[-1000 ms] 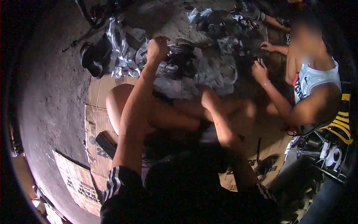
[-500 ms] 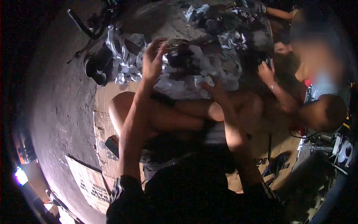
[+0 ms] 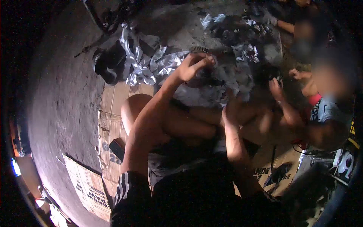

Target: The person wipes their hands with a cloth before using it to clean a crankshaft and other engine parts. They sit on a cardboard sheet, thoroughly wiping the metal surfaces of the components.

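My left hand [image 3: 193, 67] is over a dark part on the pale cloths, its fingers curled and thumb tip close to the fingertips. What it holds, if anything, I cannot make out. Just behind it shows a toothed, gear-like ring [image 3: 199, 49]. My right hand [image 3: 232, 104] is dark and smeared by motion, low at the near edge of the pale crumpled sheet [image 3: 196, 94]; its fingers do not show clearly. Shiny whitish rags [image 3: 138, 68] lie left of my left hand.
Cardboard [image 3: 111, 109] lies under my crossed legs. A dark shoe-like object [image 3: 104, 66] and a bent dark bar [image 3: 94, 15] are at the upper left. A co-worker's hand [image 3: 276, 89] is close on the right, with another person's arm [image 3: 285, 26] beyond. More rags [image 3: 211, 20] lie farther back.
My left hand has moved right across the dark part, and its spread fingers have curled. My right hand has drawn down slightly. The whole view has shifted a little.
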A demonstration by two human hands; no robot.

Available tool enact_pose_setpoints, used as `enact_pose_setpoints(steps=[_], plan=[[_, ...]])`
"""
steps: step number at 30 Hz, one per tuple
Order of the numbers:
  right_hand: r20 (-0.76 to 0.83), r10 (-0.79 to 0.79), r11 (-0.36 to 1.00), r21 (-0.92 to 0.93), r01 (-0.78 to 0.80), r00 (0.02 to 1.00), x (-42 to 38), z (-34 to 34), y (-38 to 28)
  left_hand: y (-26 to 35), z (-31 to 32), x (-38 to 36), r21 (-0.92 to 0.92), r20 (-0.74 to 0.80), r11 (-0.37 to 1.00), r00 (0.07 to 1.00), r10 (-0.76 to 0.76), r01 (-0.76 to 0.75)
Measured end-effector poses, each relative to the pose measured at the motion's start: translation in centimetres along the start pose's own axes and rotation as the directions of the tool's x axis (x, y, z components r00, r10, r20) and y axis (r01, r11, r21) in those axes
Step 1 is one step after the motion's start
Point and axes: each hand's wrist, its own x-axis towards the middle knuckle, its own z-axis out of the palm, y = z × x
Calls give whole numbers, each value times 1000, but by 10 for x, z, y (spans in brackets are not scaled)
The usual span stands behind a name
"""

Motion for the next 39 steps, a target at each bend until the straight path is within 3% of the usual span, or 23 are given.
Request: enact_pose_setpoints(steps=[2, 6, 7, 8, 10, 11, 14, 16, 17, 18, 20, 22, 23, 24, 25, 27, 28, 29, 30, 33, 34, 38, 39], plan=[[-43, -266, 847, -488, 212, 963, 29, -30, 39, -9, 10, 15, 41, 150, 992, 981, -124, 119], [-77, -96, 905, -423, 55, 992, -33, 6, -30, -29, 28, 20, -33, 277, 996, 958, -72, 85], [-94, -273, 937, -251, 242, 957, -19, -3, -7, -32, 23, 16, 20, 232, 976, 949, -214, 215], [-144, -433, 902, -76, 426, 890, -12, -10, 5, -40, 28, 15, 22, 241, 976, 947, -213, 215], [-113, -466, 885, -38, 465, 878, -9, -21, -3, -63, 33, 12, 106, -17, 958, 963, 270, -267], [-76, -497, 867, -4, 498, 864, -7, -26, -9, -56, 35, 13, 111, -12, 956, 962, 273, -270], [-77, -361, 931, 24, 363, 930, -15, -23, -29, -19, 47, 4, 105, -141, 971, 970, -197, 213], [-101, -323, 941, -140, 308, 941, -13, -23, -33, -6, 57, 1, 35, -264, 954, 923, -278, 298], [-118, -301, 937, -221, 271, 946, -11, -25, -34, -9, 55, -5, 322, -269, 943, 963, 10, 80], [-127, -301, 939, -214, 270, 945, -8, -30, -36, -31, 46, -10, 451, -237, 892, 960, 151, -29], [55, -291, 920, -259, 295, 955, 2, -41, -34, -74, 39, -6, 936, -178, 331, 651, 738, -119], [80, -254, 914, -306, 266, 964, 15, -51, -20, -23, 50, -4, 721, -351, 677, 764, 541, -147], [68, -281, 911, -294, 289, 957, 19, -49, -16, -17, 48, -5, 39, -598, 997, 801, -33, 71], [59, -305, 907, -286, 309, 951, 22, -46, -11, -13, 45, 0, -294, -542, 933, 768, -342, 207], [44, -290, 915, -281, 290, 956, 22, -46, -6, -14, 49, 7, -301, -596, 937, 731, -331, 179], [68, -202, 976, 101, 194, 977, 13, -39, -18, -7, 63, 24, -312, -651, 935, 680, -337, 165], [65, -189, 979, 96, 182, 980, 21, -43, -9, -5, 67, 31, -367, -702, 917, 602, -382, 155], [45, -210, 970, -116, 214, 977, 34, -47, 7, -8, 70, 38, -417, -742, 898, 519, -424, 137], [35, -239, 917, -321, 238, 970, 47, -46, 15, -16, 75, 45, -388, -742, 920, 571, -352, 63], [108, -172, 896, -397, 201, 979, 90, -27, 28, -31, 109, 75, -313, -773, 939, 537, -337, 139], [139, -143, 882, -432, 190, 980, 104, -17, 28, -51, 103, 79, 52, -703, 972, 700, -127, 228], [196, -8, 841, -529, 113, 981, 98, 15, 43, -53, 77, 96, 232, -350, 862, 865, -358, 451], [192, -229, 798, -525, 297, 954, 81, 33, 38, -56, 71, 101, 425, -248, 829, 927, -280, 364]])
